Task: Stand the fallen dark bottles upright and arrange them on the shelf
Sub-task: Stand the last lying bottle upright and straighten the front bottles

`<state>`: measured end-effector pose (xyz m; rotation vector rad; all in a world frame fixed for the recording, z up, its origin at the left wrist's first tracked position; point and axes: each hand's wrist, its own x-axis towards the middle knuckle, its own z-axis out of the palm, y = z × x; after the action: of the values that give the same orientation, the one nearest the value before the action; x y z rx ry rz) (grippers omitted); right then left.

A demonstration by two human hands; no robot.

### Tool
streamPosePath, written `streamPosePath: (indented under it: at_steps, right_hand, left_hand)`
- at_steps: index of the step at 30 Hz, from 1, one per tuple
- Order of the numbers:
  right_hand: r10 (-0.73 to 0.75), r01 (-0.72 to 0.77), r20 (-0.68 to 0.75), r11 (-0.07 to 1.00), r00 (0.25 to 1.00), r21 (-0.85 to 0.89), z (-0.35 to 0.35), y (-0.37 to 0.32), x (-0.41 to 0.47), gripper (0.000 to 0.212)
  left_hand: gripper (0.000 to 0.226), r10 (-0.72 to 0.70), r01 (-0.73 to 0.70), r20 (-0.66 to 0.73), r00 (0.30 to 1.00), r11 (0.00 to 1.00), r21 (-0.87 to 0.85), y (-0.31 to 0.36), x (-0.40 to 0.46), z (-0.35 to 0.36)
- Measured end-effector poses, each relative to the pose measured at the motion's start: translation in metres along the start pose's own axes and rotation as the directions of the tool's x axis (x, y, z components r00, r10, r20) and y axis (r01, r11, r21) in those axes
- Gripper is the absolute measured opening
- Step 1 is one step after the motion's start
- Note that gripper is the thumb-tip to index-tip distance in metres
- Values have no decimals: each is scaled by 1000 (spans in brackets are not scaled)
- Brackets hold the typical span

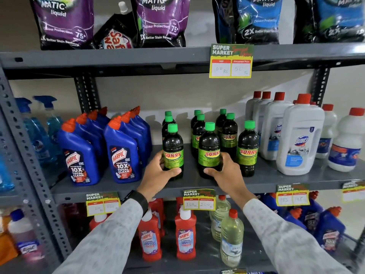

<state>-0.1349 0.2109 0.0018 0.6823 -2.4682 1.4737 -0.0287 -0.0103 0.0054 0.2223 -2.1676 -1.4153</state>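
Observation:
Several dark bottles with green caps and green "SUNNY" labels stand upright on the middle grey shelf. My left hand is wrapped around the base of the front left dark bottle. My right hand grips the lower part of the front middle dark bottle. A third front bottle stands free just right of it. More dark bottles stand in rows behind. None of them lies on its side in this view.
Blue Harpic bottles stand close on the left, white Domex bottles close on the right. Detergent pouches fill the shelf above. Red Harpic bottles and clear bottles stand below. Price tags hang on the shelf edge.

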Motion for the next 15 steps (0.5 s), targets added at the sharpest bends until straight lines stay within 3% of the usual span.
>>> streamPosePath:
  at_steps: [15]
  right_hand:
    - [-81,81,11,997,997,5,5,0,-6,80]
  left_hand:
    - [76,57,-56,-29,998,998,17,-7,-6,0]
